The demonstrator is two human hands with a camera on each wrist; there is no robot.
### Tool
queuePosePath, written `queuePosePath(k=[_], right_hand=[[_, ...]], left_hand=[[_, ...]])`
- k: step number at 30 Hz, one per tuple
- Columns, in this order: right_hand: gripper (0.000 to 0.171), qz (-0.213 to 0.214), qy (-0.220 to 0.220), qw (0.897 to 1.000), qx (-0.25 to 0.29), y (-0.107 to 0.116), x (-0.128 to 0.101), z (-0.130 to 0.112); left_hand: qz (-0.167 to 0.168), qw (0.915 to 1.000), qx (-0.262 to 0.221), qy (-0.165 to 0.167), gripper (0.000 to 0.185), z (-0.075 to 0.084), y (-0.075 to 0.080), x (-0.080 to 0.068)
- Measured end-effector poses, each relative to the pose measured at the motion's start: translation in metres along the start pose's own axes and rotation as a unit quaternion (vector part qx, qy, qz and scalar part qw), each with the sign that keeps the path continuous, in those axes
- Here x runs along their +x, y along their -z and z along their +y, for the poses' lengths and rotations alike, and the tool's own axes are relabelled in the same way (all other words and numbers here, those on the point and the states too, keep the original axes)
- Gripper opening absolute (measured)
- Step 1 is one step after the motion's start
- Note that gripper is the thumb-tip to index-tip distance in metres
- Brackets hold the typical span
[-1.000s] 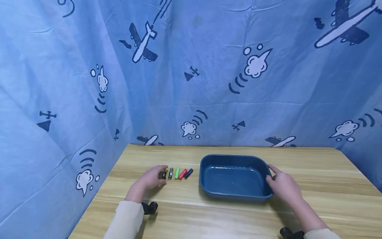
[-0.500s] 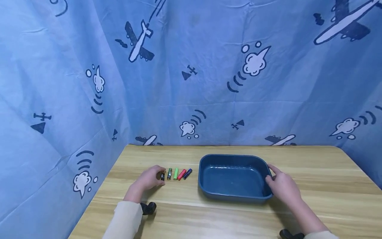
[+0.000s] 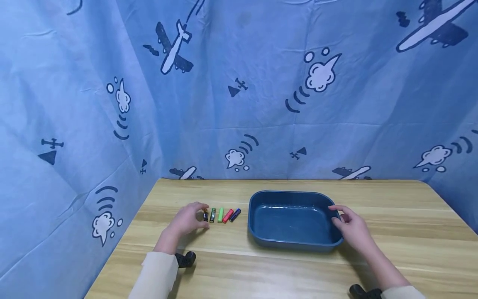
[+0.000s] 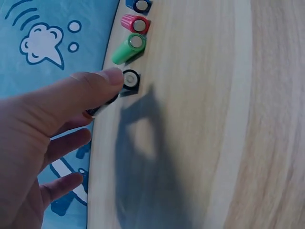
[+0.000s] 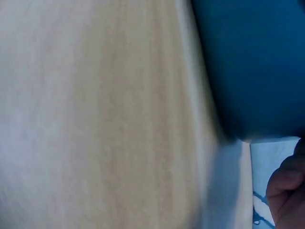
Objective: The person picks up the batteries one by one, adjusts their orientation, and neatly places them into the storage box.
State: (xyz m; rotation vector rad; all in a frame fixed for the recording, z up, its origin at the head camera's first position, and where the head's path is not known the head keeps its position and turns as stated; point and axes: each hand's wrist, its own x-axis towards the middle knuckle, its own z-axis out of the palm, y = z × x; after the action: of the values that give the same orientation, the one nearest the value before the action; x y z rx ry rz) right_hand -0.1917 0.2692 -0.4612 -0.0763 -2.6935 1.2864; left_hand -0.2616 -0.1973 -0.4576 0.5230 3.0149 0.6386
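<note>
My left hand (image 3: pixel 188 218) is at the left end of a row of batteries, its thumb and a finger pinching the ends of a black battery (image 3: pixel 206 215). In the left wrist view the thumb covers most of that battery. Beside it lie a dark green battery (image 3: pixel 212 215), a light green battery (image 3: pixel 220 215), a red battery (image 3: pixel 228 215) and a blue battery (image 3: pixel 235 214). My right hand (image 3: pixel 354 228) holds the right rim of a dark blue rectangular tub (image 3: pixel 295 245), with thumb and forefinger over the edge. No contents show inside the tub.
The wooden table (image 3: pixel 284 274) carries the batteries left of the tub. Blue curtains (image 3: pixel 269 104) printed with airplanes hang behind the table and along its left side. Black camera mounts (image 3: pixel 185 259) are strapped to both wrists.
The black battery has shifted slightly toward the dark green one with my left hand. My right forefinger has moved inward over the tub's rim. The tub stays in place.
</note>
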Motion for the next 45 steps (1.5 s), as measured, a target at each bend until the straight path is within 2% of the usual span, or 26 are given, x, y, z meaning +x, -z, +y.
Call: queuePosePath(k=[3,7,12,23,37,45], right_hand=[[0.032,-0.009,-0.018,0.998,0.053,-0.002,0.002,0.005],[0.035,-0.032,-0.046,0.995,0.079,-0.001,0.004,0.008],[0.039,-0.046,-0.065,0.994,0.081,0.0,0.005,0.006],[0.041,-0.046,-0.076,0.992,0.086,0.0,0.003,0.004],[0.057,-0.051,-0.069,0.99,0.113,-0.001,0.007,0.002],[0.058,-0.052,-0.096,0.987,0.119,-0.002,0.007,0.004]], left_hand=[[0.01,0.9999,0.002,-0.011,0.059,0.003,0.004,0.0],[0.018,0.9995,-0.003,-0.027,0.059,0.011,0.009,0.001],[0.023,0.9984,-0.014,-0.05,0.057,0.023,0.014,0.005],[0.034,0.9947,-0.047,-0.086,0.055,0.046,0.017,0.012],[0.024,0.9891,-0.085,-0.118,0.056,0.072,0.019,0.023],[0.023,0.9843,-0.099,-0.144,0.056,0.083,0.017,0.027]])
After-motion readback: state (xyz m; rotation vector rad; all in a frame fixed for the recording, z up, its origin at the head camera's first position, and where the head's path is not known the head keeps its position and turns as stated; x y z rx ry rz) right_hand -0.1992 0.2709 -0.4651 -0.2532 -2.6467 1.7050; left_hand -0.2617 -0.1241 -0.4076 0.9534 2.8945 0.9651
